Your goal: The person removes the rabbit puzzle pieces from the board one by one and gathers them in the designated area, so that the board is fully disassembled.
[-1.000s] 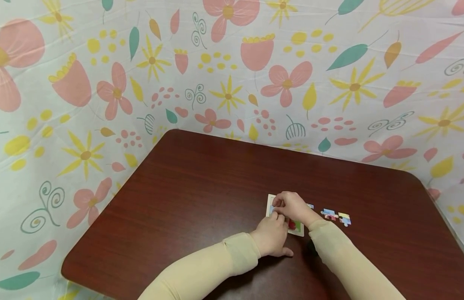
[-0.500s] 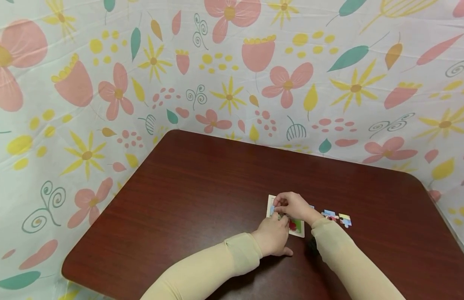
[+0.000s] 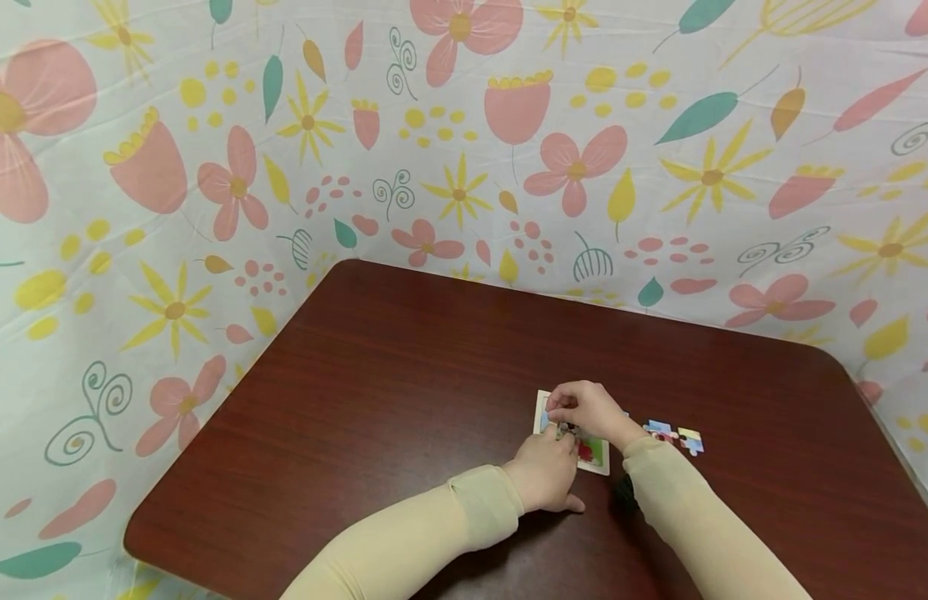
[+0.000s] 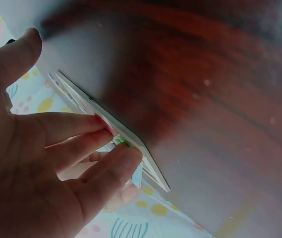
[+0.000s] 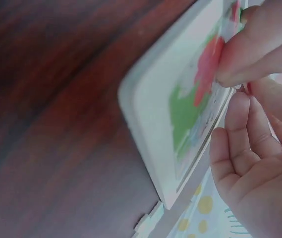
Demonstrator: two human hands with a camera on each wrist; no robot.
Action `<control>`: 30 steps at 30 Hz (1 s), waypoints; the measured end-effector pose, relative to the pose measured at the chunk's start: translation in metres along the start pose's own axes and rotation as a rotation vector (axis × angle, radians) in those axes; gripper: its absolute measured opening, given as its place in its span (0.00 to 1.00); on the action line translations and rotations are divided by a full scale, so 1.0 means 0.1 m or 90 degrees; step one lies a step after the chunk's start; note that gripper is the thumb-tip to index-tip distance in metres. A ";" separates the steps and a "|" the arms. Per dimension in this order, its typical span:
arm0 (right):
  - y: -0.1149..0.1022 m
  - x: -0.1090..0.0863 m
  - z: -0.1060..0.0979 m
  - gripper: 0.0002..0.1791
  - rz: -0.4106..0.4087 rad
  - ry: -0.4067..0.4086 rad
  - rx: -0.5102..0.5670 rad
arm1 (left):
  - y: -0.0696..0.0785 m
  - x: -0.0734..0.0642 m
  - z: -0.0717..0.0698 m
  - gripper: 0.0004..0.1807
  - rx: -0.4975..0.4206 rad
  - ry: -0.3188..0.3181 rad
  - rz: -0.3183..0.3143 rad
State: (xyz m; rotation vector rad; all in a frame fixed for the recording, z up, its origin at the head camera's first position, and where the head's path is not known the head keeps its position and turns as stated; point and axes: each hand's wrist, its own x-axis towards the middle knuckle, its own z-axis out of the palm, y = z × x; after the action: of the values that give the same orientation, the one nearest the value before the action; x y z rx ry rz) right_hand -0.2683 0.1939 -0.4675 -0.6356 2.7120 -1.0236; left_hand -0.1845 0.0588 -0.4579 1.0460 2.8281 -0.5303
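Observation:
A small jigsaw puzzle with a pale frame [image 3: 602, 472] lies flat on the table, its picture partly hidden under both hands. My left hand [image 3: 544, 471] rests on it from the near left, fingers extended, fingertips touching the picture; the thumb sticks out to the side. In the right wrist view the left fingers [image 5: 259, 44] press close to a red and green part. My right hand [image 3: 591, 412] reaches over the far left part of the frame, thumb and index finger pinched together. A light blue puzzle piece [image 4: 138, 176] shows at these fingertips in the left wrist view.
Loose puzzle pieces [image 3: 661, 429] lie right of the frame, with a yellow and blue piece [image 3: 690, 440] furthest right. One loose piece [image 5: 149, 219] sits close by the frame's corner. The dark red table [image 3: 373, 375] meets a flower-printed cloth [image 3: 448, 125] behind and at left.
My right hand has shifted very slightly over the frame, its knuckles a touch higher, and a bit more of the picture shows between the hands. The left hand stays in place.

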 end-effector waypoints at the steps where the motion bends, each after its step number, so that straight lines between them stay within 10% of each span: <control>1: 0.00 0.00 0.00 0.02 -0.003 0.000 -0.004 | 0.00 0.00 0.00 0.43 0.001 0.000 0.001; 30: 0.12 -0.25 -0.43 0.06 0.053 -0.021 -0.040 | -0.01 -0.03 -0.02 0.37 -0.059 0.050 -0.027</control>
State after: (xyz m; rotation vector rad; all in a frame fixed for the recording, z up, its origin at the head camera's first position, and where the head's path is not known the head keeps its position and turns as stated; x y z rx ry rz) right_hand -0.2624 0.2381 -0.4430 -0.5400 2.7264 -0.9037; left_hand -0.1825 0.0570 -0.4548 1.0146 2.9167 -0.3644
